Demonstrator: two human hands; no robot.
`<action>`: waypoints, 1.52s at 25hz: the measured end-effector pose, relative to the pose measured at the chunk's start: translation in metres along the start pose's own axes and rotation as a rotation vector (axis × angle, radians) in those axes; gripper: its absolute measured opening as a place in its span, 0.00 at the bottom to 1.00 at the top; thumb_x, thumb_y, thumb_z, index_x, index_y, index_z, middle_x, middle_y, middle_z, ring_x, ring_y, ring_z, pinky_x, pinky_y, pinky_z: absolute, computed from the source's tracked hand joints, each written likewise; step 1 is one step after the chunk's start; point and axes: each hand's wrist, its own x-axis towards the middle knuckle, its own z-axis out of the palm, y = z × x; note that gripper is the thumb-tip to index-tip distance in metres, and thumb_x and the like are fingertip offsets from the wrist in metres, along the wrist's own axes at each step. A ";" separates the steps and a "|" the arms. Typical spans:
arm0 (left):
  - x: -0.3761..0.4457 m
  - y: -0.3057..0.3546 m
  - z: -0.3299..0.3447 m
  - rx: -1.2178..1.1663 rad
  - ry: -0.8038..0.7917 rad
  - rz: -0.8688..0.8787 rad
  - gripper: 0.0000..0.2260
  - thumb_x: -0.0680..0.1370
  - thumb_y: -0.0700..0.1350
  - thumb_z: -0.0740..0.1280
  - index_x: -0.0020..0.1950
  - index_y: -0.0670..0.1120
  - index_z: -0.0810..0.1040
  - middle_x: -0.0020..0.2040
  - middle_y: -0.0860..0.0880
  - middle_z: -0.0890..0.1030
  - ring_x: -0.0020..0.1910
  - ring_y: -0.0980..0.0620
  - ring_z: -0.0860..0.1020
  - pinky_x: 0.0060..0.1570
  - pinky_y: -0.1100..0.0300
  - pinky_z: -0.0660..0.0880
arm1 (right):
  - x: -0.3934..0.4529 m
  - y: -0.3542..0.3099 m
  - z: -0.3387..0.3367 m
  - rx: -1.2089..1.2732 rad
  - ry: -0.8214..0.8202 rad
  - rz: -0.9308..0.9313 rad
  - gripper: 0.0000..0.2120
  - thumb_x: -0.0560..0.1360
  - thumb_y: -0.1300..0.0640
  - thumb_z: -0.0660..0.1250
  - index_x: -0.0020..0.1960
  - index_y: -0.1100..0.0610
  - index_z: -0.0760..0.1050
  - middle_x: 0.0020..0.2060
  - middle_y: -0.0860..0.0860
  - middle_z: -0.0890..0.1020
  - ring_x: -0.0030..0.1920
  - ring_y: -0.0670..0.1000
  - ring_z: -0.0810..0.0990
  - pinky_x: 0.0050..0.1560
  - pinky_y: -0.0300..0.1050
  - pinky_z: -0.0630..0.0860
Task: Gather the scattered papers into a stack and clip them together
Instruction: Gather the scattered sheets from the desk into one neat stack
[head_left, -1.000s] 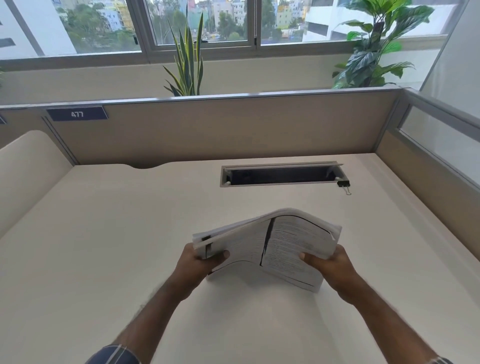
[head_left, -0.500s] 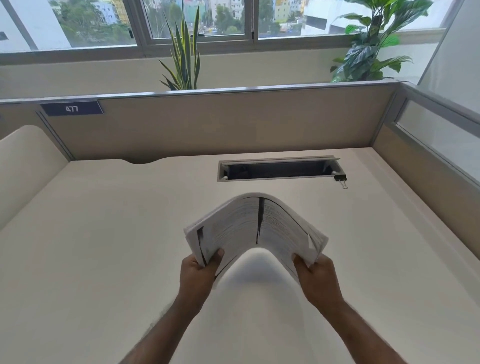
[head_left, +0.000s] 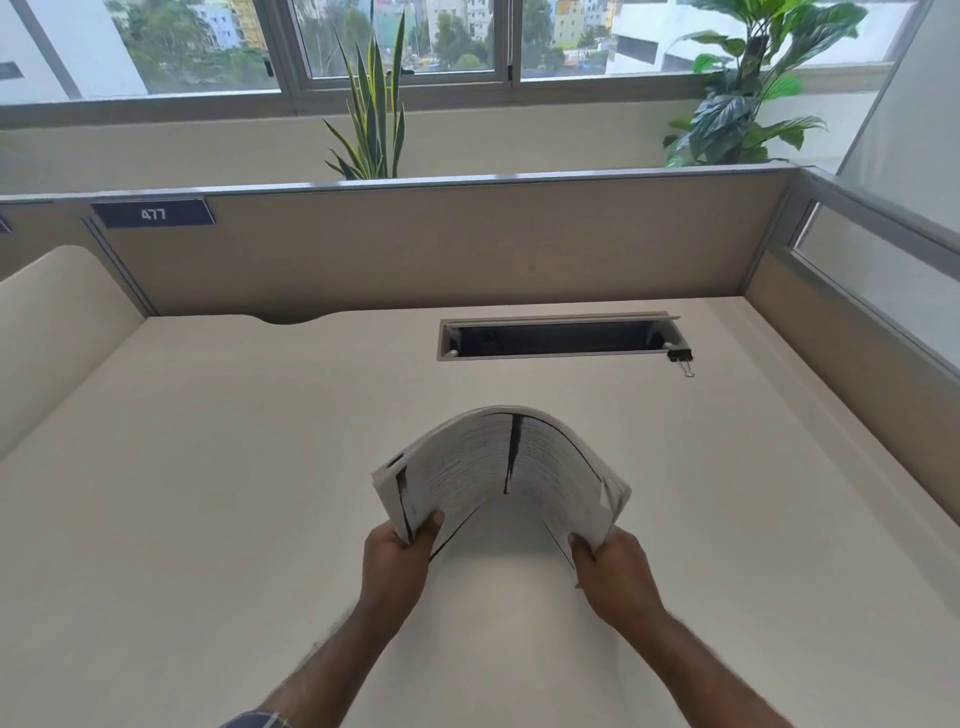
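A stack of printed papers (head_left: 498, 467) is held above the cream desk (head_left: 208, 467), bent upward into an arch. My left hand (head_left: 397, 561) grips its left edge, thumb on top. My right hand (head_left: 613, 571) grips its right edge. A black binder clip (head_left: 681, 357) lies on the desk by the right end of the cable slot, well beyond the papers and apart from both hands.
A long open cable slot (head_left: 558, 339) is cut into the desk at the back. Beige partition walls (head_left: 441, 249) close off the back and right sides. A curved cream panel (head_left: 57, 322) stands at the left. Plants stand behind the partition.
The papers went from nearly flat to a steep arch as both hands drew closer together. The stack now sits a little more squared at its edges.
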 end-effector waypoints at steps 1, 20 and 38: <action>0.000 0.002 0.000 0.008 0.007 -0.005 0.21 0.78 0.48 0.71 0.38 0.30 0.74 0.30 0.44 0.71 0.30 0.49 0.68 0.32 0.55 0.65 | 0.002 0.000 -0.001 0.005 -0.007 0.005 0.18 0.77 0.57 0.64 0.30 0.53 0.66 0.26 0.53 0.77 0.31 0.57 0.83 0.33 0.52 0.78; 0.039 0.130 -0.053 0.746 -0.145 0.435 0.13 0.77 0.45 0.68 0.34 0.45 0.73 0.27 0.49 0.70 0.31 0.46 0.70 0.30 0.57 0.63 | 0.024 -0.058 -0.081 -0.053 0.291 -0.230 0.53 0.64 0.46 0.80 0.78 0.56 0.52 0.74 0.57 0.67 0.73 0.58 0.66 0.70 0.59 0.66; 0.014 0.200 -0.073 0.077 -0.023 0.548 0.50 0.60 0.67 0.78 0.77 0.52 0.61 0.69 0.49 0.74 0.69 0.52 0.73 0.69 0.51 0.69 | 0.021 -0.103 -0.112 0.721 -0.303 -0.294 0.12 0.72 0.62 0.71 0.55 0.61 0.81 0.50 0.58 0.86 0.49 0.60 0.86 0.48 0.59 0.83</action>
